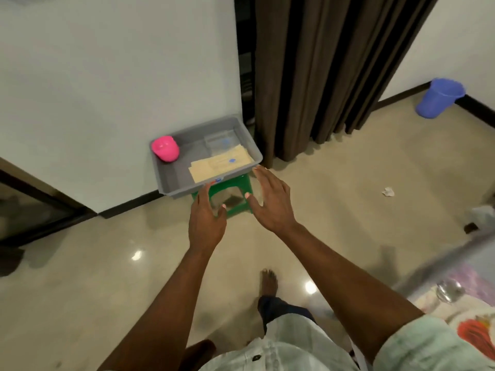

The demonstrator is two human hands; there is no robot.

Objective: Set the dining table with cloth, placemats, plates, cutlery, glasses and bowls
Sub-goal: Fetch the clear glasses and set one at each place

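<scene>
A: Any writing legible?

B: None. Blue marks on the cream placemats (221,166) were too blurred to read.

A: Surroundings?

B: Brown curtain (329,73) at 12 o'clock, just beside the tray. Blue bucket (439,98) at 2 o'clock by the wall, well apart. Crumpled paper (388,192) on the floor at 3 o'clock. Table edge with floral cloth (466,314) and a glass (449,290) at 4 o'clock.

A: Task items?

B: Grey tray (171,183) sat on a green stool (241,183) at 11 o'clock from centre. Inside: placemats near its right side, a pink bowl (165,149) tilted at its left corner.

A: Hands?

B: Left hand (206,218) and right hand (270,199) were both spread, fingers straight, holding nothing, near the tray's front rim. Contact with it could not be told.
</scene>
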